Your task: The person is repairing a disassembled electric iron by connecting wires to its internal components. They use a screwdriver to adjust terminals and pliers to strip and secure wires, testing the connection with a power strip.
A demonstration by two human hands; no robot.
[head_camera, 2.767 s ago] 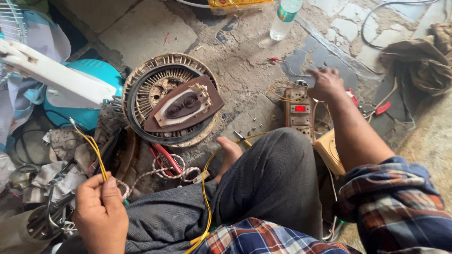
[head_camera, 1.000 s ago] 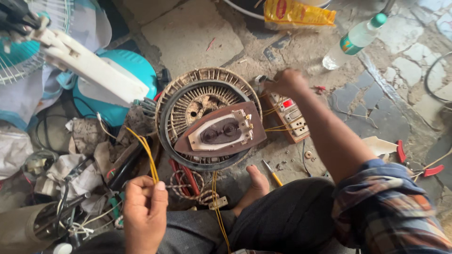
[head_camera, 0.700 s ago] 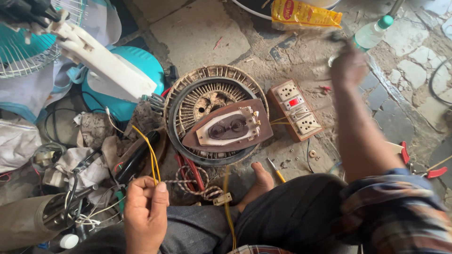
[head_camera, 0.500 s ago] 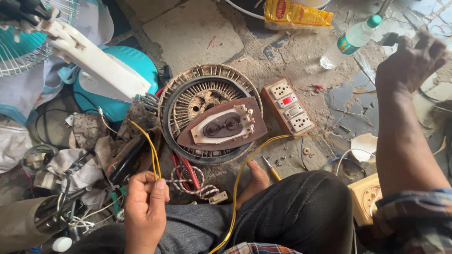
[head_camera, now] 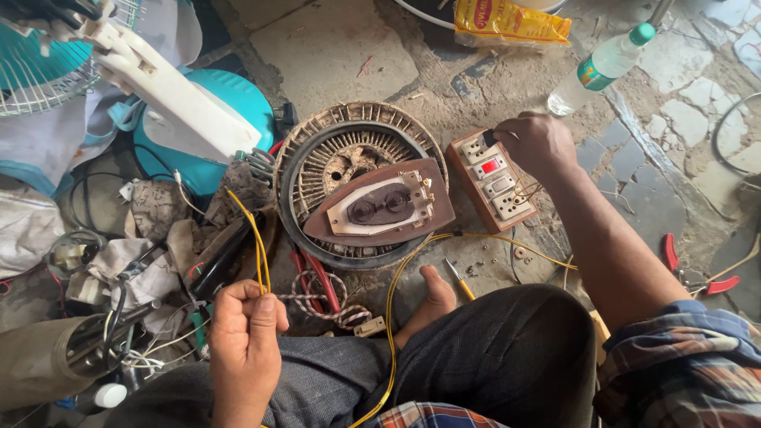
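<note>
Soft, even daylight, faint shadows, sharp focus (slight wide-angle bending at edges)

Fan grille (head_camera: 32,71) cut off at the left edge; right hand (head_camera: 537,143) hides the board's corner (fingertips unseen).

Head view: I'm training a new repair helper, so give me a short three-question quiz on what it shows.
1. True or false: the right hand rests on the far end of the socket board.
2. What does the left hand pinch? A) yellow wires B) a screwdriver C) a bottle
3. What does the iron soleplate lie on?

Key
1. True.
2. A: the yellow wires rise from its fingers.
3. On the round ribbed ring, across its near side.
</note>
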